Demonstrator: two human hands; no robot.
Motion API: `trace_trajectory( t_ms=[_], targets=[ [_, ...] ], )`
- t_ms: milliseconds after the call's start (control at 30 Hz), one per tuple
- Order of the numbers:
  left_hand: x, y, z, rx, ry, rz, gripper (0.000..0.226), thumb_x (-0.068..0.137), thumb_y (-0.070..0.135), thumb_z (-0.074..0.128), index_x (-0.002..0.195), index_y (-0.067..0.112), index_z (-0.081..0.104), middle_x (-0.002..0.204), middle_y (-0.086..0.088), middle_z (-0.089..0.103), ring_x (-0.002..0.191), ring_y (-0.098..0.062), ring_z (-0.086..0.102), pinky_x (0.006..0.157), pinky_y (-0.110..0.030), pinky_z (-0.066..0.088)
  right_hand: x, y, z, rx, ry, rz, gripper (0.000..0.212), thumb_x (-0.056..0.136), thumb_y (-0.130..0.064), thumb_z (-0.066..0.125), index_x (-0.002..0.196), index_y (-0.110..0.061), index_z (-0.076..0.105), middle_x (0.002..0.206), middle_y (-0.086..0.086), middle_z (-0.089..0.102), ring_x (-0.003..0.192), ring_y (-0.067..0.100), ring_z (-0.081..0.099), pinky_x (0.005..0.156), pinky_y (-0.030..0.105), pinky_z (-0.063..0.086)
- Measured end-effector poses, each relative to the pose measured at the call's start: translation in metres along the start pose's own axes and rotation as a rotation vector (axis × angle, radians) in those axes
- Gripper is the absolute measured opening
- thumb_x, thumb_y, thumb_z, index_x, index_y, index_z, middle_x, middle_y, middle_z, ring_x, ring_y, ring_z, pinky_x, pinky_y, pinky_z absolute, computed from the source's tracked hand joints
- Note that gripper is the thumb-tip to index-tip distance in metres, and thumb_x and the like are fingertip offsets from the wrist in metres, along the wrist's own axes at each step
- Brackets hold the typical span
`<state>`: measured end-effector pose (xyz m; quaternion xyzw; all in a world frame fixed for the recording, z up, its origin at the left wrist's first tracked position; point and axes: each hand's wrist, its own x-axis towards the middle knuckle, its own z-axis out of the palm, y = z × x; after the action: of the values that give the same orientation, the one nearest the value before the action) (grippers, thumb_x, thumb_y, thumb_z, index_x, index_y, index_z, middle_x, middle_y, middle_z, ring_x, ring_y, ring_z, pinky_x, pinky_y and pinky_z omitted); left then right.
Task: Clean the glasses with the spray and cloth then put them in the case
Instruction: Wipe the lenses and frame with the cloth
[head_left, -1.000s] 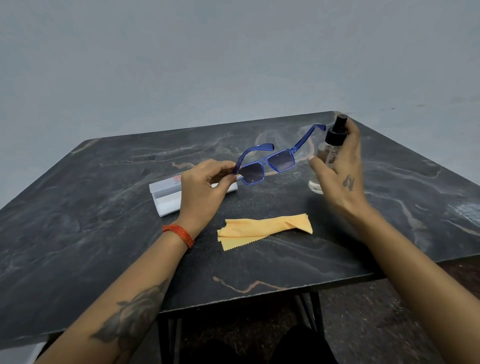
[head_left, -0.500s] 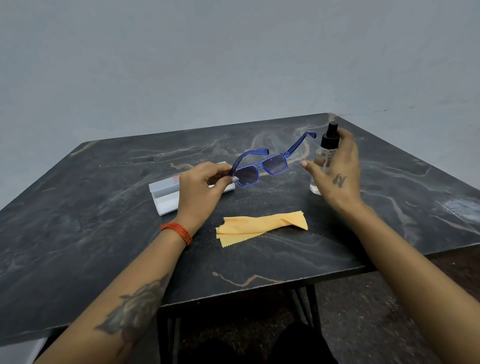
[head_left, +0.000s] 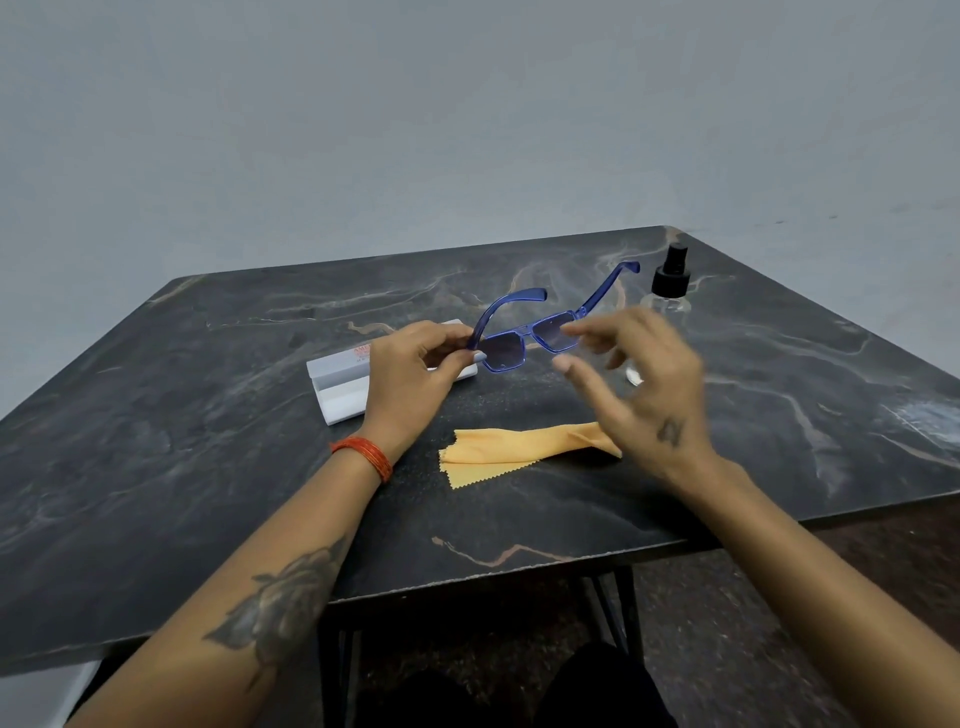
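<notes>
Right hand (head_left: 644, 395) off bottle (head_left: 670, 291), blurred.

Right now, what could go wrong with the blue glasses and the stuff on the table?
1. The left hand pinches the glasses by just one corner, up in the air, so they might slip or twist.
2. The right hand, open and blurred, is close to the lens, so its fingers may smudge it.
3. The spray bottle stands upright right behind that hand; a bump could tip it.
</notes>
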<state>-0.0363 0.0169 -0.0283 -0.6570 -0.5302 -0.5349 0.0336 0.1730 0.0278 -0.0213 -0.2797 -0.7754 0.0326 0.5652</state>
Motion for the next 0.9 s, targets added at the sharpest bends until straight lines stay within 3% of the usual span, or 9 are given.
trace_trajectory(
  t_ms=[167, 300, 400, 533, 600, 667, 800, 900],
  targets=[
    [0.000, 0.000, 0.000, 0.012, -0.011, 0.009, 0.018, 0.073, 0.004, 0.073, 0.091, 0.004, 0.073, 0.081, -0.006, 0.071, 0.075, -0.002, 0.058, 0.067, -0.004, 0.043, 0.000, 0.003, 0.014, -0.032, -0.564, 0.069, 0.050, 0.075, -0.063, 0.055, 0.106, -0.026, 0.069, 0.094, -0.013, 0.064, 0.091, 0.005, 0.053, 0.080, 0.021, 0.041],
    [0.000, -0.003, 0.001, 0.003, -0.014, -0.008, 0.019, 0.072, 0.005, 0.074, 0.091, 0.005, 0.073, 0.083, -0.008, 0.072, 0.072, -0.007, 0.063, 0.070, -0.010, 0.049, 0.001, 0.001, 0.018, -0.043, -0.830, 0.069, 0.039, 0.076, -0.051, 0.068, 0.107, -0.027, 0.070, 0.096, -0.009, 0.064, 0.086, 0.005, 0.054, 0.078, 0.023, 0.043],
    [0.001, -0.003, 0.001, 0.016, -0.020, -0.002, 0.019, 0.073, 0.005, 0.074, 0.092, 0.005, 0.072, 0.084, -0.008, 0.072, 0.073, -0.010, 0.063, 0.071, -0.008, 0.048, 0.004, 0.001, 0.018, -0.023, -0.844, 0.035, 0.027, 0.079, -0.040, 0.070, 0.101, -0.024, 0.073, 0.090, -0.003, 0.065, 0.079, 0.009, 0.056, 0.070, 0.025, 0.042],
    [0.001, -0.001, 0.001, 0.025, -0.032, 0.004, 0.020, 0.073, 0.004, 0.074, 0.092, 0.004, 0.072, 0.084, -0.009, 0.072, 0.072, -0.006, 0.061, 0.070, -0.003, 0.044, 0.010, 0.002, 0.020, -0.014, -0.837, 0.032, 0.013, 0.080, -0.029, 0.072, 0.092, -0.024, 0.074, 0.084, -0.008, 0.069, 0.073, 0.005, 0.059, 0.064, 0.021, 0.043],
    [0.002, -0.001, 0.001, 0.025, -0.030, 0.010, 0.020, 0.072, 0.005, 0.074, 0.092, 0.004, 0.072, 0.084, -0.009, 0.072, 0.071, -0.003, 0.060, 0.070, -0.002, 0.043, 0.013, 0.004, 0.019, -0.002, -0.760, 0.072, 0.008, 0.080, -0.027, 0.072, 0.087, -0.025, 0.073, 0.075, -0.007, 0.070, 0.068, 0.007, 0.061, 0.064, 0.028, 0.048],
    [0.002, -0.002, 0.001, 0.020, -0.026, 0.005, 0.020, 0.072, 0.004, 0.074, 0.092, 0.004, 0.072, 0.085, -0.009, 0.072, 0.073, -0.003, 0.060, 0.071, -0.002, 0.044, 0.018, 0.006, 0.018, 0.041, -0.645, 0.137, 0.004, 0.081, -0.027, 0.071, 0.085, -0.026, 0.071, 0.072, -0.009, 0.068, 0.068, 0.006, 0.062, 0.065, 0.028, 0.051],
    [0.002, -0.005, 0.002, 0.018, -0.010, 0.000, 0.021, 0.072, 0.000, 0.073, 0.093, 0.004, 0.072, 0.083, -0.008, 0.071, 0.076, 0.001, 0.057, 0.067, -0.001, 0.041, 0.035, 0.005, 0.013, 0.242, -0.506, 0.354, 0.004, 0.082, -0.019, 0.070, 0.083, -0.021, 0.066, 0.069, -0.007, 0.067, 0.063, -0.003, 0.060, 0.058, 0.007, 0.041],
    [0.002, -0.004, 0.002, 0.009, 0.007, -0.006, 0.020, 0.073, -0.002, 0.071, 0.091, 0.006, 0.073, 0.079, -0.004, 0.069, 0.076, -0.002, 0.056, 0.065, -0.003, 0.042, 0.043, 0.008, 0.013, 0.467, -0.505, 0.588, 0.008, 0.085, -0.012, 0.067, 0.086, -0.017, 0.061, 0.066, 0.003, 0.067, 0.062, 0.004, 0.062, 0.056, 0.013, 0.046]
  ],
)
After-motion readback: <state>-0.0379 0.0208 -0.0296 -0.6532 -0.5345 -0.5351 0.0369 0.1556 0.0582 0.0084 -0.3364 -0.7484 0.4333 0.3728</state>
